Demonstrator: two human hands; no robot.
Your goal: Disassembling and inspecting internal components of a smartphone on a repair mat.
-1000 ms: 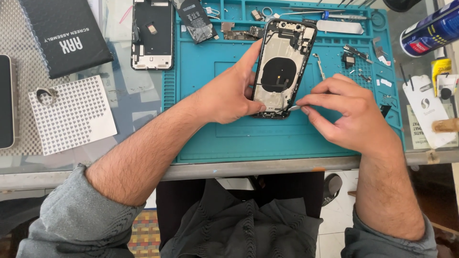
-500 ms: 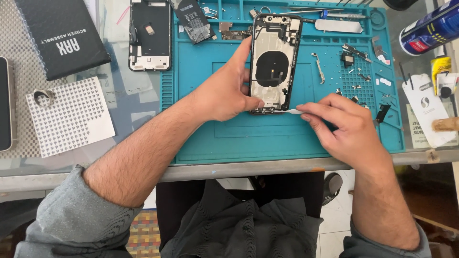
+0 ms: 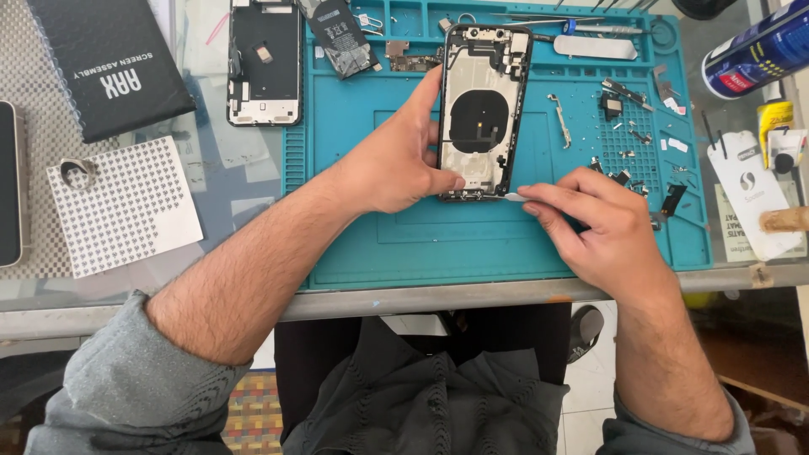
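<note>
An opened phone housing (image 3: 484,109) lies on a teal repair mat (image 3: 472,236), its inside facing up with a round black coil in the middle. My left hand (image 3: 396,160) grips its left edge, thumb at the lower corner. My right hand (image 3: 602,227) pinches a thin pale prying tool (image 3: 512,197) whose tip touches the housing's bottom right corner.
A detached screen (image 3: 264,63), a battery (image 3: 341,38) and a small board (image 3: 413,61) lie at the mat's far left. Small parts and screws (image 3: 628,126) lie on the right. A black box (image 3: 109,63), perforated card (image 3: 122,206), spray can (image 3: 754,50) and metal spudger (image 3: 594,46) surround it.
The housing has been turned from tilted to nearly upright and shifted slightly left. My right hand slid down and right, keeping the tool tip at the bottom corner.
</note>
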